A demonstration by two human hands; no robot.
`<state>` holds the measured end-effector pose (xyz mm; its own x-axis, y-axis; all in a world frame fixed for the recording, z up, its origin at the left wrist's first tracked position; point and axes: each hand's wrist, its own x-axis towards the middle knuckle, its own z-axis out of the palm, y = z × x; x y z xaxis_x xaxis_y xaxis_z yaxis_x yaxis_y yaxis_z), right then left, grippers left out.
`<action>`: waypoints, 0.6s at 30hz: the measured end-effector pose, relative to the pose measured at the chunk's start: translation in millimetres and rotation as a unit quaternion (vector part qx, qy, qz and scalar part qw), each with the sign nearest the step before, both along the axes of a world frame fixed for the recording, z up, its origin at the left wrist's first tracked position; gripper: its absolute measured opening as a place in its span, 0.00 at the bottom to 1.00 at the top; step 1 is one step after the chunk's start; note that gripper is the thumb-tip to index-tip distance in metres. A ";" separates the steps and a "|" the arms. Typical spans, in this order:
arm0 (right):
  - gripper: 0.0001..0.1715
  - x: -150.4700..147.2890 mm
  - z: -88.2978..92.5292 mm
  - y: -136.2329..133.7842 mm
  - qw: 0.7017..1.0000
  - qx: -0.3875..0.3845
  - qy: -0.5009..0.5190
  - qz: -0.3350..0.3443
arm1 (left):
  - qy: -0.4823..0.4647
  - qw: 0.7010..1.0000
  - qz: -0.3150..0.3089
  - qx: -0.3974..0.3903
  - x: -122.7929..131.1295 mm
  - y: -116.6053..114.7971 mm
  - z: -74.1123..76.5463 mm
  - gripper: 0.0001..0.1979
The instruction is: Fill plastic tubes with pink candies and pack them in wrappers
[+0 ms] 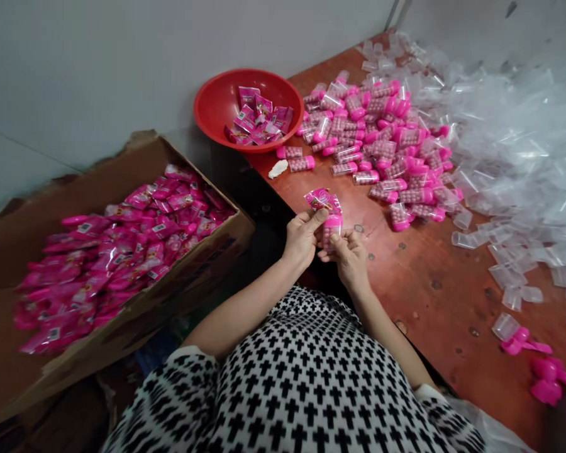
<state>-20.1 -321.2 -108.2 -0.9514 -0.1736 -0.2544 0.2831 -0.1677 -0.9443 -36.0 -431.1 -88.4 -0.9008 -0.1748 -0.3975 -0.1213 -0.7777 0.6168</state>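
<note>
Close in front of my body, at the near edge of the table, both hands meet. My left hand is closed, its thumb pinching a shiny pink printed packet at the packet's lower end. My right hand grips a small clear plastic tube with a pink end and round pinkish balls inside. The tube's pink end touches or lies just under the packet; which of the two, I cannot tell. Some fingers of both hands are hidden behind the tube.
A red bowl holds several pink packets. Filled tubes are heaped on the reddish table, with clear empty cups piled to their right. Pink plastic pieces lie at right. A cardboard box of pink packages stands left.
</note>
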 end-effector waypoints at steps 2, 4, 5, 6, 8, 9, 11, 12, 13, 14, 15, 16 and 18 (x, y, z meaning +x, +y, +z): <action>0.25 -2.0 0.4 0.4 0.999 0.019 0.032 -0.016 | 0.026 0.999 -0.017 -0.016 -1.9 -1.4 -0.1 0.24; 0.23 -3.4 1.4 1.0 0.997 0.042 0.061 -0.026 | 0.036 0.998 -0.040 -0.033 -3.8 -2.7 -1.4 0.23; 0.23 -4.0 1.8 1.5 0.996 0.048 0.068 -0.028 | 0.036 0.997 -0.053 -0.042 -4.7 -3.2 -2.2 0.22; 0.23 -4.7 2.1 2.0 0.996 0.050 0.069 -0.028 | 0.034 0.996 -0.067 -0.051 -5.4 -3.7 -3.0 0.22; 0.24 -6.3 1.8 3.4 0.998 0.034 0.053 -0.022 | 0.026 0.993 -0.092 -0.071 -6.8 -4.3 -4.2 0.21; 0.25 -7.2 1.1 4.3 0.999 0.019 0.040 -0.016 | 0.021 0.992 -0.098 -0.080 -7.6 -4.5 -4.5 0.21; 0.26 -8.6 -0.8 6.3 1.000 -0.013 0.013 -0.002 | 0.008 0.990 -0.108 -0.095 -9.4 -4.4 -4.6 0.20; 0.26 -9.0 -1.9 7.3 1.000 -0.020 0.006 0.001 | 0.004 0.988 -0.114 -0.101 -10.4 -4.1 -4.6 0.20; 0.26 -9.1 -2.9 8.3 1.000 -0.017 0.009 -0.004 | 0.002 0.987 -0.119 -0.105 -11.2 -3.6 -4.6 0.19; 0.25 -8.9 -3.8 9.3 1.000 -0.002 0.021 -0.017 | 0.002 0.986 -0.125 -0.109 -11.8 -3.0 -4.8 0.19; 0.24 -8.6 -4.5 10.2 0.998 0.019 0.037 -0.036 | 0.001 0.985 -0.130 -0.110 -12.0 -2.1 -5.1 0.18; 0.23 -8.2 -4.9 11.0 0.997 0.038 0.051 -0.053 | 0.002 0.985 -0.133 -0.111 -12.0 -1.2 -5.6 0.18; 0.22 -7.3 -5.4 12.4 0.996 0.034 0.049 -0.067 | 0.001 0.984 -0.142 -0.112 -11.0 0.7 -6.8 0.18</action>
